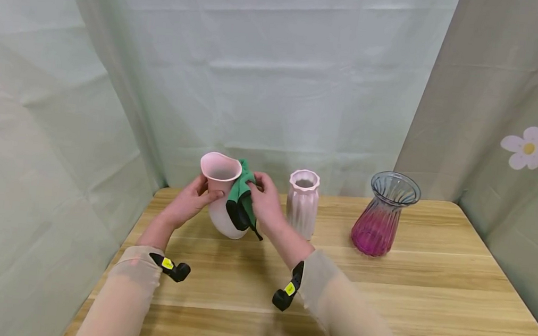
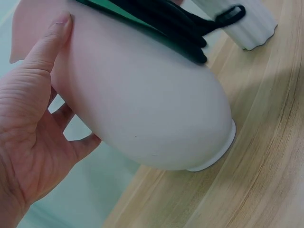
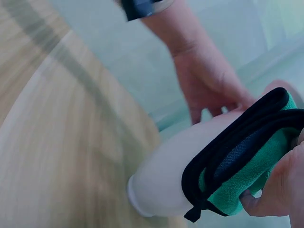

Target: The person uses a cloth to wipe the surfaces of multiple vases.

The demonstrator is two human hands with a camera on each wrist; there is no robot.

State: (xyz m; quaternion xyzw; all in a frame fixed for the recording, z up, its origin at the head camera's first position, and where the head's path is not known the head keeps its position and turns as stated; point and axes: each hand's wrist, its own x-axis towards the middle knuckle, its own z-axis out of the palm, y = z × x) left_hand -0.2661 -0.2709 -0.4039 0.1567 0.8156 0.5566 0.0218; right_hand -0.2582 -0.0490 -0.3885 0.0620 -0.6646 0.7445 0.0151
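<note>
A pale pink-and-white vase with a wavy, flared rim stands at the table's back left. My left hand grips its neck, thumb on the near side and fingers round behind, as the left wrist view of the hand confirms. A green cloth with black edging lies folded against the vase's right side. Pinching that cloth near the rim is my right hand. The vase's foot shows low over the wood; whether it bears fully on the table I cannot tell.
Just right of my right hand stands a white ribbed vase with a scalloped rim. Farther right is a glass vase, blue-grey above and magenta below. The wooden table meets hanging curtains at its back and sides.
</note>
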